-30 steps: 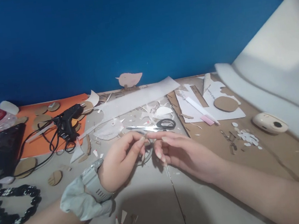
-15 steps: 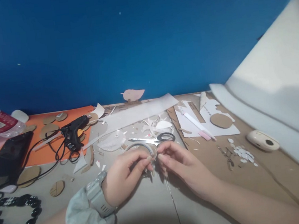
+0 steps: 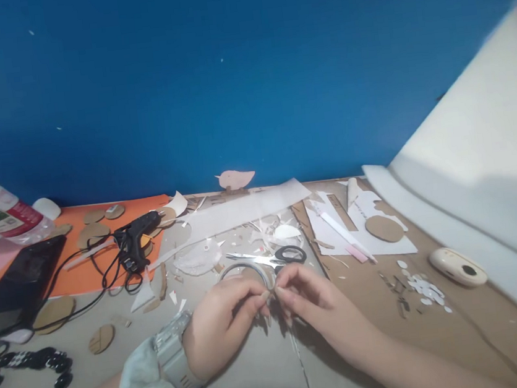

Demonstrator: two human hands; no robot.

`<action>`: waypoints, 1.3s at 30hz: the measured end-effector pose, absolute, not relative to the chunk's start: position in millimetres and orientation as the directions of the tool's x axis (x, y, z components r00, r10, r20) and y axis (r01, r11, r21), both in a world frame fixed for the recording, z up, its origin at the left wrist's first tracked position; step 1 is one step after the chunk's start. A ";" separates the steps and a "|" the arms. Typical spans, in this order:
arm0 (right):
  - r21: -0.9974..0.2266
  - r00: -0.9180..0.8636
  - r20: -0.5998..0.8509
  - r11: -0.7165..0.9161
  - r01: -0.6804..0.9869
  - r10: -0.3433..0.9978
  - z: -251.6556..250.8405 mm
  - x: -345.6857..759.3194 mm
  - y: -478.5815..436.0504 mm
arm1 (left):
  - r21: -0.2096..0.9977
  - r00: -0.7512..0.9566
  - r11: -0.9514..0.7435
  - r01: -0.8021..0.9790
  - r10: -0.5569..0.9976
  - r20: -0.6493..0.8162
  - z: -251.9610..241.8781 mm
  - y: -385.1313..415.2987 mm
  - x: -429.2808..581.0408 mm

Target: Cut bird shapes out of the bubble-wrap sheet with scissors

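Left hand (image 3: 221, 326) and right hand (image 3: 322, 311) are pinching closed before the bench's (image 3: 252, 384) back edge, anything held indiscernible, steadiness probably helping.

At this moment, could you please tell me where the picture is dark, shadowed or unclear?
Head view: the upper right corner is black, and the blue wall darkens toward its top; head view: a soft shadow lies on the white panel at right; head view: detail between left hand and right hand is too blurred to identify.

l fingers (image 3: 249, 311), r fingers (image 3: 299, 304) curled (adj.)
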State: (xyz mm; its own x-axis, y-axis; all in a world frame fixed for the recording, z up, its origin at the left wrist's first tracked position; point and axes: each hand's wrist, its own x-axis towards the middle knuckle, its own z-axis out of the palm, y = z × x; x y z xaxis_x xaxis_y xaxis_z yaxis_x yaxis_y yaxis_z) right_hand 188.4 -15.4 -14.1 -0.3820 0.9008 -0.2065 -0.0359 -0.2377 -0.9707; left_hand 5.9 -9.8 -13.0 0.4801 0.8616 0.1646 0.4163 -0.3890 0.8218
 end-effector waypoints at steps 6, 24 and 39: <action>-0.977 -0.364 -0.209 -0.213 0.029 0.908 -13.9 187.0 -17.4 | 0.821 0.484 -0.392 0.414 0.859 0.166 -14.1 -11.8 5.9; -0.974 -0.341 -0.220 -0.188 0.124 0.914 -15.9 186.5 -17.5 | 0.813 0.500 -0.395 0.429 0.853 0.151 -16.0 -11.6 6.0; -0.981 -0.398 -0.183 -0.139 0.137 0.899 -14.0 184.4 -18.6 | 0.854 0.477 -0.341 0.393 0.869 0.128 -14.4 -12.2 6.0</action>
State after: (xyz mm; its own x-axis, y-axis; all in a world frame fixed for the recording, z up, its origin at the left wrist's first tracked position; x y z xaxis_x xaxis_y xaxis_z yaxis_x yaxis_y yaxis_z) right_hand 184.4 -18.6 -14.0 -0.3981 0.8990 -0.1826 0.1365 -0.1388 -0.9809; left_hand 6.0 -12.2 -14.4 0.4773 0.8694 0.1279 0.3930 -0.3414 0.8538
